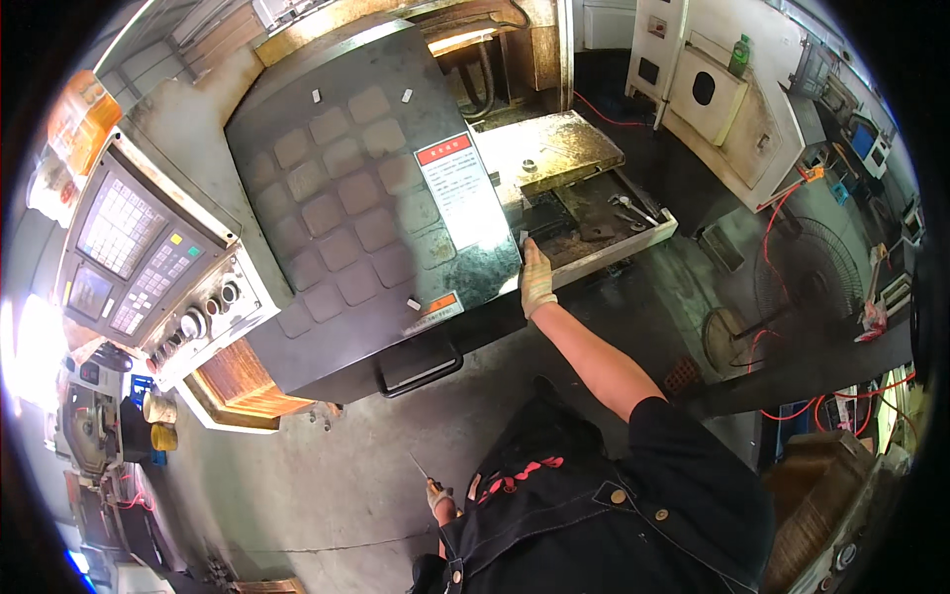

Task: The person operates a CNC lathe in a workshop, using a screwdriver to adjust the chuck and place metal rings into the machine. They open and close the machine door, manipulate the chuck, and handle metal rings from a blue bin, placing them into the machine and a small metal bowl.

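My right hand [536, 282], in a pale work glove, lies against the right edge of a dark machine door [341, 233], its fingers stretched along that edge. The door has a grid of rounded square panels, a red-and-white label [457, 193] and a black bar handle [424, 376]. Lower down, my left hand [441, 502] hangs beside my dark clothing, closed on a thin metal rod-like tool [421, 465]. The rod points up and left, apart from the door; its grip end is hidden in the hand.
A control panel [148, 247] with screen, keys and knobs stands left of the door. Behind my right hand, an oily tray [633, 236] holds metal tools. Farther right are a floor fan [807, 267], a red hose [775, 223] and a pale cabinet [727, 119] with a green bottle [739, 56].
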A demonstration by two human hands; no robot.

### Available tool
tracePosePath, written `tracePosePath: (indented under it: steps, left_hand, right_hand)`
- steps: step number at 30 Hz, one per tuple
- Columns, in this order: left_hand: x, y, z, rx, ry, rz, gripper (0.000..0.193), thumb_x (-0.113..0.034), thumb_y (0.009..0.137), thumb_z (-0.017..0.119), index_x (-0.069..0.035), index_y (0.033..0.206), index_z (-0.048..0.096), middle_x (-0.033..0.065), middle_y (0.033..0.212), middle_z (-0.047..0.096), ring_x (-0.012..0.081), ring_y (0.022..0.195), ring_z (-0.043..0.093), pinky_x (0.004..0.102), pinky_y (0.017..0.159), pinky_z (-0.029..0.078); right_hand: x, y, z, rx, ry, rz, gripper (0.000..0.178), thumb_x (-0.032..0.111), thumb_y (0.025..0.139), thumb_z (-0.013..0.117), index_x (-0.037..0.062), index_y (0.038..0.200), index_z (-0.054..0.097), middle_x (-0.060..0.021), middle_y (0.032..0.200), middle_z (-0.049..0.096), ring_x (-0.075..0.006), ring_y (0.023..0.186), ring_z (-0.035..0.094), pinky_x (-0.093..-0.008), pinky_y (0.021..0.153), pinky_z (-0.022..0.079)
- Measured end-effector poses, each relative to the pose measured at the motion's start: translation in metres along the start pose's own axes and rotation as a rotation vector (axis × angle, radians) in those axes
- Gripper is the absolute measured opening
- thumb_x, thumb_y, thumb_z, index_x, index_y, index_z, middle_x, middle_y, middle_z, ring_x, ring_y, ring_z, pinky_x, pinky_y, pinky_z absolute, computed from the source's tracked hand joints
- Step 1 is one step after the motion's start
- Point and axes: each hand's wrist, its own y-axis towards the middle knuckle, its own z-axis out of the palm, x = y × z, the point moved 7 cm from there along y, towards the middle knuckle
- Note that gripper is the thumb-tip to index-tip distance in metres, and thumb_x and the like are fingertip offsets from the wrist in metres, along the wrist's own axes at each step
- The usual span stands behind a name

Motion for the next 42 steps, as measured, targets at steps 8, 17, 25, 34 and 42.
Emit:
tracePosePath:
  steps: [8, 17, 25, 34, 42]
  left_hand:
    - [0.027, 0.013, -0.011, -0.031, 0.14, -0.107, 0.054, -0.003, 0.062, 0.064, -0.01, 0.113, 0.046, 0.0025, 0.082, 0.052, 0.0179, 0.072, 0.053, 0.0308, 0.066, 0.044]
    - [-0.013, -0.006, -0.007, -0.057, -0.132, -0.014, 0.056, 0.001, 0.063, 0.06, -0.009, 0.116, 0.045, 0.0023, 0.081, 0.051, 0.017, 0.071, 0.051, 0.0302, 0.064, 0.043]
    - [0.014, -0.026, -0.005, -0.117, 0.38, -0.121, 0.045, 0.001, 0.067, 0.063, -0.01, 0.107, 0.047, 0.0007, 0.08, 0.051, 0.0144, 0.071, 0.051, 0.0277, 0.061, 0.043]
    - [-0.022, -0.018, 0.047, -0.096, 0.272, -0.179, 0.039, -0.005, 0.069, 0.061, -0.009, 0.106, 0.049, 0.0035, 0.079, 0.055, 0.0173, 0.072, 0.054, 0.0305, 0.064, 0.044]
    - [-0.121, 0.033, 0.137, 0.064, 0.325, -0.033, 0.031, -0.012, 0.073, 0.058, -0.008, 0.102, 0.05, 0.0047, 0.078, 0.057, 0.0184, 0.072, 0.056, 0.031, 0.065, 0.045]
  right_hand:
    - [-0.005, -0.02, 0.025, 0.05, -0.16, -0.196, 0.044, 0.035, 0.091, 0.041, -0.0045, 0.106, 0.055, -0.0064, 0.095, 0.057, -0.0144, 0.087, 0.048, -0.0267, 0.081, 0.037]
    - [-0.06, -0.046, 0.082, 0.222, 0.007, 0.082, 0.046, 0.039, 0.09, 0.041, -0.0043, 0.098, 0.056, -0.006, 0.091, 0.056, -0.0138, 0.084, 0.046, -0.0279, 0.079, 0.038]
    - [-0.077, -0.093, 0.135, 0.259, -0.355, 0.013, 0.059, 0.046, 0.091, 0.026, -0.0051, 0.113, 0.046, -0.024, 0.115, 0.047, -0.0334, 0.108, 0.043, -0.0353, 0.093, 0.031]
    - [-0.116, -0.071, 0.137, 0.686, -0.287, 0.183, 0.058, 0.029, 0.085, 0.051, -0.0061, 0.126, 0.033, -0.0221, 0.121, 0.046, -0.0292, 0.114, 0.044, -0.0353, 0.094, 0.034]
    - [-0.071, 0.201, 0.033, 0.124, -0.186, -0.08, 0.042, 0.012, 0.081, 0.056, -0.0021, 0.118, 0.042, -0.0114, 0.104, 0.056, -0.0205, 0.095, 0.052, -0.0316, 0.084, 0.041]
